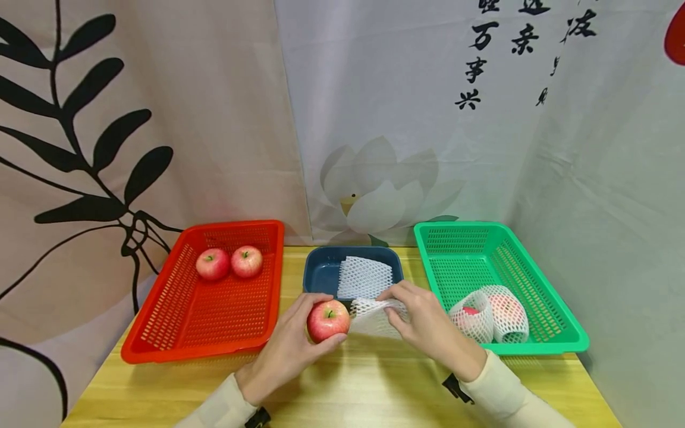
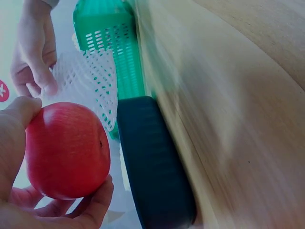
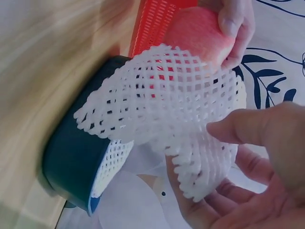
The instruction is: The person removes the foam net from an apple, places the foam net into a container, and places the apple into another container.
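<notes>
A red apple (image 1: pixel 329 321) is gripped by my left hand (image 1: pixel 291 348), thumb on one side and fingers on the other. Just right of it, my right hand (image 1: pixel 428 324) pinches a white foam net sleeve (image 3: pixel 162 105); its wide mouth faces the apple in the right wrist view. The apple (image 2: pixel 66 150) is bare, and the sleeve (image 2: pixel 88 78) overlaps the space beyond it in the left wrist view. Behind both hands is a dark blue tray (image 1: pixel 321 276) with more white foam netting (image 1: pixel 365 277) lying in it.
On the left, a red basket (image 1: pixel 187 321) holds two bare apples (image 1: pixel 213 264). A green basket (image 1: pixel 455 267) stands on the right with two apples in foam nets (image 1: pixel 503 314). All rest on a wooden table (image 1: pixel 353 386), with a printed curtain (image 1: pixel 374 107) behind.
</notes>
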Motion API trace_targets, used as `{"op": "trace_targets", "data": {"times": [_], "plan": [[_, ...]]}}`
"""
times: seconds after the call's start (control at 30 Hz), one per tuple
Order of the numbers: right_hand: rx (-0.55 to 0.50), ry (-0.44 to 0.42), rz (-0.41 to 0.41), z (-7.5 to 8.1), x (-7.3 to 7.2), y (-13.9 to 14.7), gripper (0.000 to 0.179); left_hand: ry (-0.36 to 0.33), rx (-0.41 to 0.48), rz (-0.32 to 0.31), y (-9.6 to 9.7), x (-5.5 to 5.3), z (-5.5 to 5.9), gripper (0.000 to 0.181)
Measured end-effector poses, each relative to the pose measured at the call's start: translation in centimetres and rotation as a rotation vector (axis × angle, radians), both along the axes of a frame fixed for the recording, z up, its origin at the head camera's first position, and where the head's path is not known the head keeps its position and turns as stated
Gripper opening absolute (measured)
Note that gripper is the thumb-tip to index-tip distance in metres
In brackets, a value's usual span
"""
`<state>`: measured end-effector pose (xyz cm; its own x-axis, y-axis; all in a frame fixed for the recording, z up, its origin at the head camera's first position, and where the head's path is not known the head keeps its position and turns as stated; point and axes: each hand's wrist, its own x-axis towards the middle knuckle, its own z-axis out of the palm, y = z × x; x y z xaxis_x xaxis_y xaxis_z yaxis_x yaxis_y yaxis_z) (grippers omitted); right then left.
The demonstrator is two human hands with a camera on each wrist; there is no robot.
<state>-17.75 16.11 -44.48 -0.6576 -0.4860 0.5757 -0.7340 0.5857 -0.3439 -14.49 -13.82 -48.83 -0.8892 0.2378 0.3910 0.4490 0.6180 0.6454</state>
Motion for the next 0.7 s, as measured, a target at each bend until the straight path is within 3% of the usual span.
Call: {"op": "trace_targets", "data": {"times": [0.37, 0.7], "plan": [[0.029, -0.013, -0.039, 1.4, -0.8, -0.2, 0.024, 0.030, -0.029, 0.019, -0.1, 0.2, -0.1, 0.068], [0.048, -0.040, -0.076, 2.7, -1.6, -0.4, 0.022, 0.076, -0.039, -0.003, -0.3, 0.1, -0.4, 0.068]]}}
